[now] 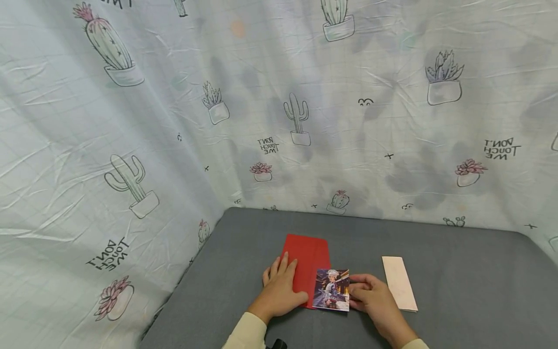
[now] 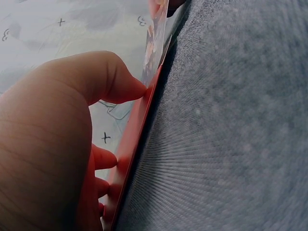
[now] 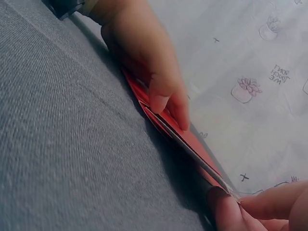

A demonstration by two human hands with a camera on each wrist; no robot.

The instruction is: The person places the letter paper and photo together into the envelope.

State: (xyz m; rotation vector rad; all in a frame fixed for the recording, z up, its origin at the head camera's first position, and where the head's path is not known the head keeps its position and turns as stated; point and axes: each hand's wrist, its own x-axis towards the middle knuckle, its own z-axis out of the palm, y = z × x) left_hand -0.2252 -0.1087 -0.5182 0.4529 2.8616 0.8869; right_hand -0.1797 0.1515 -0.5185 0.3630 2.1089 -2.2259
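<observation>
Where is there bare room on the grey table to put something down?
The grey table is bare right of the cream paper, left of the left hand, and behind the red envelope, up to the cactus curtain. It's crowded between the hands: the left rests on the envelope, and the right hand pinches the picture card.

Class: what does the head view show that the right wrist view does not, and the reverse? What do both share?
Only the head view shows the cream paper and the card face-on. Only the right wrist view shows the red envelope edge-on. Both show the left hand on the envelope, the right hand pinching the card, and the grey cloth.
</observation>
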